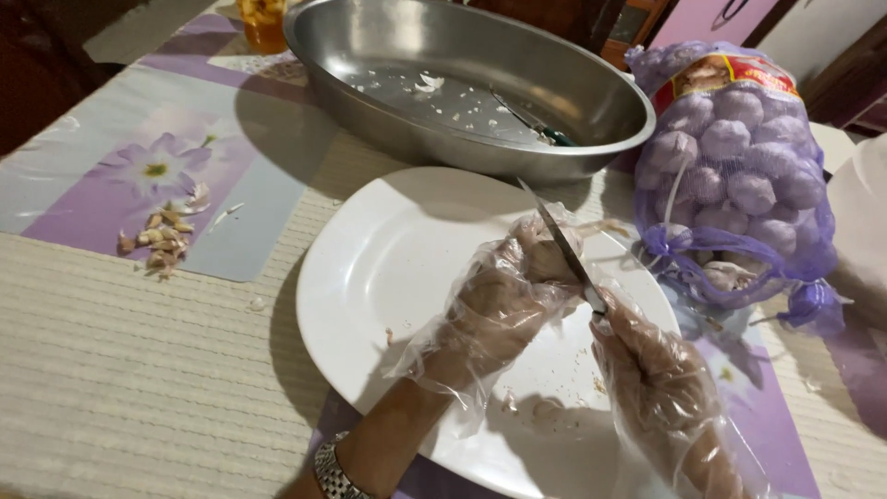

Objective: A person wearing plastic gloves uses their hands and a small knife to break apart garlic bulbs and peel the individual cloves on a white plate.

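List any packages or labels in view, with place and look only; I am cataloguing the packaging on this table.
Mesh bag: right of the white plate, beside the steel bowl; bulging purple net full of pale garlic bulbs.
Label: across the bag's top; a red and yellow band.
No signs or screens.

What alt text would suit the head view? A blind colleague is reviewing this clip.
Two hands in clear plastic gloves work over a white plate: the left hand grips something small, the right hand holds a knife to it. Behind sit a steel pan and a purple mesh bag of garlic.
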